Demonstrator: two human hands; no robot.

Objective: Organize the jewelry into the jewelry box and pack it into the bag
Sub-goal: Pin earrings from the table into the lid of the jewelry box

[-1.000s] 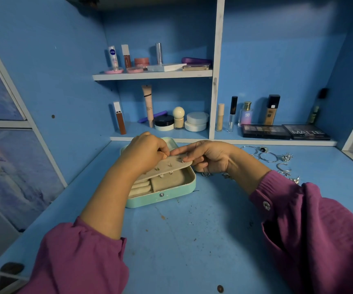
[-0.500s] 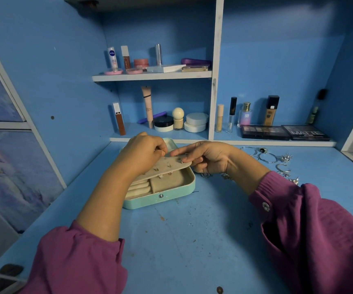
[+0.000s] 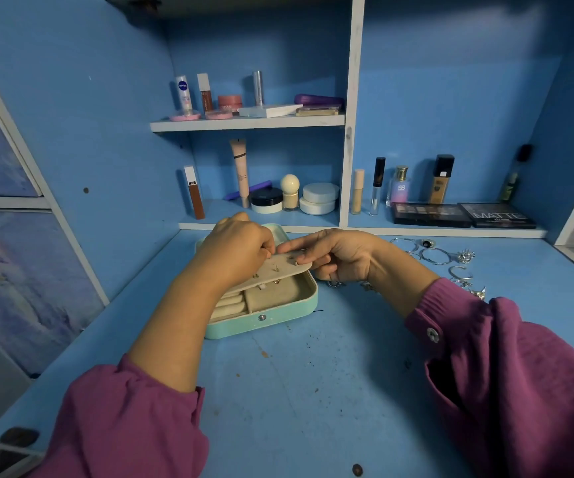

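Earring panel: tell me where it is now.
Head view, centre: the earring panel is tilted over the open jewelry box, held between the left hand and right hand.

The near half of the blue desk (image 3: 313,401) is lying bare between the two sleeves, giving open passage toward the mint jewelry box (image 3: 271,317). Both hands, left hand (image 3: 237,251) and right hand (image 3: 337,253), are crowding over the box with the beige earring panel (image 3: 278,270). Rings and bangles (image 3: 444,260) are cluttering the desk's far right edge. Cosmetics are lining the back shelf (image 3: 261,220).
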